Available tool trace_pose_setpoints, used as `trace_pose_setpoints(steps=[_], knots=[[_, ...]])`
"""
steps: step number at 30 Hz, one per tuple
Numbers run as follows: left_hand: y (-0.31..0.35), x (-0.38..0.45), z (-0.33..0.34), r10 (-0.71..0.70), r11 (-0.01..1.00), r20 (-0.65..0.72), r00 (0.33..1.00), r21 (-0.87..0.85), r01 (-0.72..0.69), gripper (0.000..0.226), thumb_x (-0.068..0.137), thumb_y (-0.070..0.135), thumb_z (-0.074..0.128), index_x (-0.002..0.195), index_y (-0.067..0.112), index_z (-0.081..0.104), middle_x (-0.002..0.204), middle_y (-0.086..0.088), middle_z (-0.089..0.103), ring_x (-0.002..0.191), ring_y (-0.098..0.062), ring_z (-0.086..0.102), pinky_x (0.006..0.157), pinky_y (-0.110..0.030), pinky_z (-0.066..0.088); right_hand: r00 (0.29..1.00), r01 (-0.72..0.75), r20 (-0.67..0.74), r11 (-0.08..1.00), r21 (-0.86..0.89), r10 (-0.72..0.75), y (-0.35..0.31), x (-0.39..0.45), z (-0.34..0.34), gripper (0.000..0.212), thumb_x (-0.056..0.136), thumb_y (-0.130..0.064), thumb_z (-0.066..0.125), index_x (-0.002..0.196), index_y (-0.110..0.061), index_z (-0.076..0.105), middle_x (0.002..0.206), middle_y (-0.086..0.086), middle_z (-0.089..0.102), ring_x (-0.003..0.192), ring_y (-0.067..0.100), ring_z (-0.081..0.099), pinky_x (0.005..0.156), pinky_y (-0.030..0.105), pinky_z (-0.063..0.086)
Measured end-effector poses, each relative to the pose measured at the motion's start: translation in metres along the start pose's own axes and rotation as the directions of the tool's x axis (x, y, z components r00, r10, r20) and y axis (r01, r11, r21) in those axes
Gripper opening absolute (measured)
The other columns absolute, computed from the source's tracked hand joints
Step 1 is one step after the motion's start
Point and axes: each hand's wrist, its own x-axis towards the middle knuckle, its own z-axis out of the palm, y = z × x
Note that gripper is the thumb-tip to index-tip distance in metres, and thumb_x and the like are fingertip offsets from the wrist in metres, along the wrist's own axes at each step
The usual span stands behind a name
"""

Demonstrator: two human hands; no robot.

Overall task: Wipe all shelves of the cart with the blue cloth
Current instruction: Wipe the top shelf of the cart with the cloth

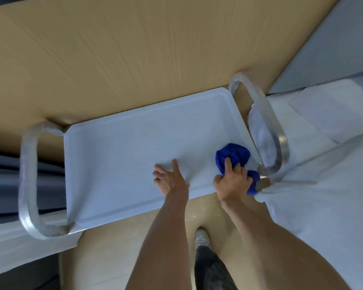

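Both hands are down on the top shelf of the cart, set apart from each other. Her or his left hand [169, 178] lies flat with fingers spread and straight, pressing on the white tray-like top shelf [122, 164] near its front edge. To its right, the right hand [233, 181] has its fingers curled round a bunched bright blue cloth [232, 154], the forefinger stretched out over the wad, which sits on the shelf close to the right-hand rim; a tail of the cloth hangs out under the palm, over the shelf's front corner.

Below the arms, nearest the viewer, a foot in a pale shoe [201, 237] and a dark trouser leg stand on tan cardboard sheeting [105, 258] covering the floor.

At either end of the shelf rises a looped metal handle wrapped in clear plastic film, one on the left [27, 178] and one on the right [270, 126]. White sheeting [323, 185] lies crumpled right of the cart. Beyond the shelf, more tan cardboard [134, 49] stretches away.
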Motion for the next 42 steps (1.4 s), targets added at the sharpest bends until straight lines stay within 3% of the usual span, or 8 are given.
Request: trace_pose_setpoints(steps=[8, 12, 15, 19, 26, 32, 38, 42], knots=[[-0.096, -0.011, -0.042, 0.122, 0.989, -0.191, 0.974, -0.063, -0.137, 0.055, 0.084, 0.017, 0.053, 0.137, 0.024, 0.041, 0.136, -0.009, 0.047, 0.123, -0.026, 0.046, 0.108, -0.041, 0.026, 0.962, 0.262, 0.084, 0.965, -0.012, -0.260, -0.053, -0.052, 0.017, 0.062, 0.071, -0.022, 0.073, 0.132, -0.021, 0.057, 0.126, 0.019, 0.059, 0.109, 0.037, 0.056, 0.076, 0.048, 0.046], [-0.234, -0.013, -0.066, -0.291, 0.955, -0.411, 0.864, -0.075, 0.286, 0.081, 0.084, 0.017, 0.055, 0.152, 0.015, 0.011, 0.157, -0.028, -0.004, 0.145, -0.041, -0.001, 0.115, -0.050, 0.011, 0.995, 0.102, 0.006, 0.994, 0.032, -0.103, -0.058, -0.057, 0.021, 0.059, 0.080, -0.031, 0.059, 0.138, -0.023, 0.050, 0.135, 0.023, 0.048, 0.126, 0.043, 0.041, 0.097, 0.061, 0.034], [-0.318, -0.017, -0.061, -0.564, 0.822, -0.338, 0.754, -0.319, 0.472, 0.082, 0.090, 0.018, 0.048, 0.153, 0.008, -0.003, 0.154, -0.033, 0.003, 0.142, -0.046, 0.012, 0.111, -0.052, 0.022, 0.996, -0.021, 0.083, 0.996, 0.092, 0.013, -0.092, -0.072, 0.027, 0.063, 0.085, -0.031, 0.059, 0.145, -0.024, 0.041, 0.138, 0.022, 0.045, 0.124, 0.042, 0.040, 0.099, 0.060, 0.036], [-0.341, -0.015, -0.055, -0.581, 0.719, -0.298, 0.758, -0.624, 0.306, 0.031, 0.100, 0.030, 0.032, 0.118, 0.006, 0.037, 0.108, -0.023, 0.061, 0.088, -0.042, 0.061, 0.072, -0.042, 0.046, 0.999, -0.001, 0.033, 0.993, 0.120, -0.003, -0.173, -0.132, 0.048, 0.065, 0.080, -0.032, 0.042, 0.144, -0.017, 0.046, 0.138, 0.027, 0.045, 0.119, 0.045, 0.045, 0.092, 0.056, 0.038], [-0.375, 0.009, -0.073, -0.522, 0.748, -0.318, 0.792, -0.617, 0.245, 0.057, 0.089, 0.061, 0.031, 0.079, 0.012, 0.058, 0.069, -0.009, 0.054, 0.067, -0.032, 0.054, 0.061, -0.032, 0.041, 0.895, 0.417, 0.154, 0.908, 0.037, -0.418, -0.324, -0.240, 0.094, 0.070, 0.066, -0.027, 0.060, 0.135, -0.016, 0.055, 0.138, 0.029, 0.048, 0.125, 0.044, 0.046, 0.098, 0.058, 0.035], [-0.361, 0.015, -0.061, -0.644, 0.561, -0.280, 0.712, -0.806, 0.190, 0.051, 0.089, 0.057, 0.042, 0.085, 0.008, 0.051, 0.069, -0.011, 0.052, 0.067, -0.033, 0.053, 0.065, -0.037, 0.043, 0.807, 0.580, 0.128, 0.815, 0.014, -0.577, -0.299, -0.229, 0.101, 0.073, 0.068, -0.024, 0.076, 0.137, -0.021, 0.052, 0.141, 0.020, 0.048, 0.127, 0.039, 0.046, 0.095, 0.051, 0.043], [-0.341, 0.015, -0.056, -0.626, 0.548, -0.296, 0.721, -0.825, 0.137, 0.047, 0.089, 0.057, 0.045, 0.081, 0.010, 0.044, 0.074, -0.018, 0.063, 0.071, -0.038, 0.061, 0.064, -0.037, 0.044, 0.990, 0.136, -0.044, 0.987, 0.079, -0.133, -0.212, -0.176, 0.080, 0.060, 0.076, -0.023, 0.055, 0.135, -0.017, 0.057, 0.132, 0.023, 0.052, 0.118, 0.042, 0.049, 0.089, 0.052, 0.044], [-0.336, 0.018, -0.049, -0.598, 0.556, -0.330, 0.730, -0.827, 0.082, 0.051, 0.089, 0.061, 0.042, 0.084, 0.010, 0.045, 0.073, -0.019, 0.064, 0.069, -0.039, 0.062, 0.066, -0.042, 0.050, 0.987, -0.047, -0.143, 0.982, 0.183, 0.074, -0.175, -0.151, 0.073, 0.064, 0.074, -0.028, 0.047, 0.133, -0.008, 0.058, 0.122, 0.031, 0.055, 0.110, 0.047, 0.052, 0.088, 0.056, 0.045]])
